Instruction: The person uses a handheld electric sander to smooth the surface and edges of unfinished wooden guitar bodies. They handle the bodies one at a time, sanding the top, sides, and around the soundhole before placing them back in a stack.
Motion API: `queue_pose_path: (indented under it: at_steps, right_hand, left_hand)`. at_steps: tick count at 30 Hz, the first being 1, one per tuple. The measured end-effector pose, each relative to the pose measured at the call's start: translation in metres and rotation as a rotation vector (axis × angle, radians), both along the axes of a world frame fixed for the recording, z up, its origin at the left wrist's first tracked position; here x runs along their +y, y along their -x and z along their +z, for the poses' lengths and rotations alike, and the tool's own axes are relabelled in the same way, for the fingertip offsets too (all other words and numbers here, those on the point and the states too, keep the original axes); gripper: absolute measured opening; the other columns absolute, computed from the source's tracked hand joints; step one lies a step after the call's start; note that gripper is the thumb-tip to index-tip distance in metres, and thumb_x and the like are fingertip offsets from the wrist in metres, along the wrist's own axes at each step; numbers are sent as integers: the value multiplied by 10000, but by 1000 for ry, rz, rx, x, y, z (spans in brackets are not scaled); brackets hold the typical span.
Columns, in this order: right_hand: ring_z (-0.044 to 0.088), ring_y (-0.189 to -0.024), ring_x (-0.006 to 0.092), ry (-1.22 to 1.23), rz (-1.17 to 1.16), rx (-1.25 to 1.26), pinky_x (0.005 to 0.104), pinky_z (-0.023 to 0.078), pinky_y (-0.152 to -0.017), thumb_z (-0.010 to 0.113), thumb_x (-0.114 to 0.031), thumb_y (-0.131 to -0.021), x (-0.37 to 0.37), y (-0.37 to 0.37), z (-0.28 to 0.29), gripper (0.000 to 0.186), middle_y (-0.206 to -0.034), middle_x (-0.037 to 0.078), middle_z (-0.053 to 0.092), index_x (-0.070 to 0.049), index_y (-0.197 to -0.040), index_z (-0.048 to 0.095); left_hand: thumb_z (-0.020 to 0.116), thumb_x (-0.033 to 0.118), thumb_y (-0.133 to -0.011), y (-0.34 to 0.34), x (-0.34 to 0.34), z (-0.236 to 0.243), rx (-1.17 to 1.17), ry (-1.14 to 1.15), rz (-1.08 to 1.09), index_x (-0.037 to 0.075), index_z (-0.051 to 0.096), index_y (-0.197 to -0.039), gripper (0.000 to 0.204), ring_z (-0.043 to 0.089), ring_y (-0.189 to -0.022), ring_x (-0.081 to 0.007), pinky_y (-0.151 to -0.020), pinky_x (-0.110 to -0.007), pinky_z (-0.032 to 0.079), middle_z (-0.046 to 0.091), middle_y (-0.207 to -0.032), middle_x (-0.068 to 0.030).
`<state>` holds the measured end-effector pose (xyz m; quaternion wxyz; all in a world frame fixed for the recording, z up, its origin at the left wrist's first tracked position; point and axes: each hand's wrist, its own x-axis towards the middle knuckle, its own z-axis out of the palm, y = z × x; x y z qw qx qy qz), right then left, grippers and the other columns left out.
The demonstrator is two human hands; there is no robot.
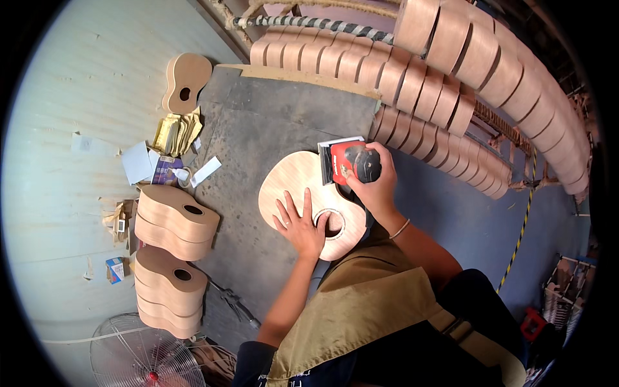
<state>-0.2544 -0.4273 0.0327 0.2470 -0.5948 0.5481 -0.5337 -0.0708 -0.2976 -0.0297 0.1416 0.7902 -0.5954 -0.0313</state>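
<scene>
A pale wooden guitar body (284, 177) with a round soundhole lies on the dark grey worktop (242, 116), its near end at my lap. My left hand (300, 229) rests flat on its top with fingers spread, the thumb at the soundhole's edge. My right hand (380, 184) grips a red and black power sander (348, 158), which sits at the body's upper right edge, its pad partly hidden.
Stacked bodies (174, 219) line the left, near sandpaper sheets (174, 135), papers and another body (184, 84). An air hose (232, 300) and fan (145, 361) are lower left. Racks of curved wooden bodies (322, 55) border the back and right.
</scene>
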Motion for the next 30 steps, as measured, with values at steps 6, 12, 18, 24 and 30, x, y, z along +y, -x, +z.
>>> queue_pose_path:
  at_steps: [6, 12, 18, 24, 30]
  right_hand:
    - [741, -1088, 334, -111, 79, -36, 415, 593, -948, 919, -106, -704, 13, 16, -5, 679, -1188, 123, 723, -117, -1325, 644]
    - [760, -1012, 290, -189, 244, -92, 384, 599, -913, 920, -111, -715, 2, 47, 2, 634, -1110, 108, 749, -106, -1292, 658]
    - [721, -985, 191, -196, 124, -91, 350, 585, -911, 954, -119, -723, 30, 75, -3, 645, -1095, 69, 735, -103, -1294, 656]
    - [674, -964, 184, -275, -37, -175, 342, 564, -912, 935, -84, -757, 76, 85, -2, 622, -1089, 63, 685, -72, -1303, 637]
    - [641, -922, 164, -275, -119, -225, 329, 554, -814, 893, -30, -799, 111, 80, -18, 639, -1124, 67, 639, -77, -1359, 588]
  left_hand:
    - [754, 644, -959, -1, -1, 0, 9, -6, 13, 366, 451, -1730, 874, 200, -1689, -499, -1311, -726, 114, 254, -1850, -183]
    - [749, 642, -967, 0, 1, -2, 37, 6, 38, 380, 438, -1735, 869, 197, -1693, -494, -1311, -735, 104, 253, -1856, -165]
    - [746, 645, -968, 1, 2, -3, 33, 17, 41, 387, 437, -1734, 866, 196, -1694, -490, -1314, -736, 98, 254, -1858, -162]
    - [752, 619, -980, 3, 2, -1, 55, 19, 48, 376, 440, -1735, 852, 183, -1696, -492, -1317, -733, 84, 251, -1857, -167]
    - [735, 544, -1024, 8, 2, -6, 64, 24, 177, 357, 432, -1743, 803, 157, -1697, -507, -1317, -719, 72, 228, -1853, -202]
